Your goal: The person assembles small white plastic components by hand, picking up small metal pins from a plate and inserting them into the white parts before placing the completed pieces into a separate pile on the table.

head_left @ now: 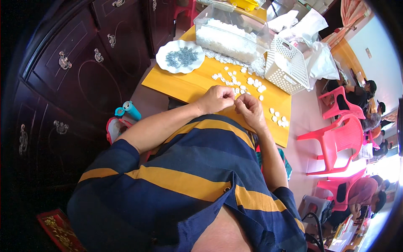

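Note:
My left hand [216,100] and my right hand [250,110] meet over the near edge of the yellow wooden table [168,84]. The fingers of both are pinched together, fingertip to fingertip. Whatever sits between them is too small to make out. Just beyond the hands, small white pieces [235,82] lie scattered, some round and some with holes. A further group of round white pieces [280,117] is to the right of my right hand. To the far left on the table stands a white scalloped plate [163,61] heaped with small grey metal-looking pieces [182,56].
At the table's back are a clear plastic bin [233,40] full of white pieces and a white perforated basket [289,71]. White plastic bags [321,61] bulge beside it. Dark cabinets [75,84] line the left. Pink chairs [336,138] and several seated people are at right.

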A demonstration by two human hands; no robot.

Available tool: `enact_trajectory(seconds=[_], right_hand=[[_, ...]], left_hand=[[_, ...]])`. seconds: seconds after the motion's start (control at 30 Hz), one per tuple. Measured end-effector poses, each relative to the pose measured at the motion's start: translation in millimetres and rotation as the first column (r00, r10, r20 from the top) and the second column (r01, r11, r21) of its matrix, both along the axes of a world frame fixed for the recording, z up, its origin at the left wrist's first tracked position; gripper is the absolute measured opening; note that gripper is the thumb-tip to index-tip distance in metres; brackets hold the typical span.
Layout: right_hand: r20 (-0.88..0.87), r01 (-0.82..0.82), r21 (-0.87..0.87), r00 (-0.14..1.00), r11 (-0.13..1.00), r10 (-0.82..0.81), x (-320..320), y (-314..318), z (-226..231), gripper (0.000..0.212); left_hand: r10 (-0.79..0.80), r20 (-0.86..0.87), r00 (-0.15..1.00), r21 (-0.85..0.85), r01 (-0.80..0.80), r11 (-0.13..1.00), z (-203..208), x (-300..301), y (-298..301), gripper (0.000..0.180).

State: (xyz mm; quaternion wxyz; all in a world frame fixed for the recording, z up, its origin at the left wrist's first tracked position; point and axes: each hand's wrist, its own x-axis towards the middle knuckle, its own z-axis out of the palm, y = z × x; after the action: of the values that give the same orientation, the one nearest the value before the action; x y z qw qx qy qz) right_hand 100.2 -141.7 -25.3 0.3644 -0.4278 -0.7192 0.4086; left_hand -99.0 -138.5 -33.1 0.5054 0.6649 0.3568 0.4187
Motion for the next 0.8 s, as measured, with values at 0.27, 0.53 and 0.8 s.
enact_trajectory(seconds=[0.27,0.53,0.8], right_hand=[[-0.112,-0.028,-0.097,0.994,0.995,0.017,-16.1,-15.1,3.3,0.023],[-0.192,-0.079,-0.198,0.981,0.977,0.040,-23.5,-17.0,5.0,0.030],[-0.316,-0.140,-0.311,0.948,0.940,0.036,-23.6,-19.6,13.1,0.032]], left_hand=[[-0.081,0.093,0.992,-0.135,0.093,0.986,-1.7,-11.1,-10.7,0.014],[-0.089,0.144,0.986,0.009,0.089,0.996,-2.6,-15.9,-10.5,0.012],[-0.149,0.246,0.958,-0.005,0.155,0.988,-0.6,-14.7,-9.3,0.012]])
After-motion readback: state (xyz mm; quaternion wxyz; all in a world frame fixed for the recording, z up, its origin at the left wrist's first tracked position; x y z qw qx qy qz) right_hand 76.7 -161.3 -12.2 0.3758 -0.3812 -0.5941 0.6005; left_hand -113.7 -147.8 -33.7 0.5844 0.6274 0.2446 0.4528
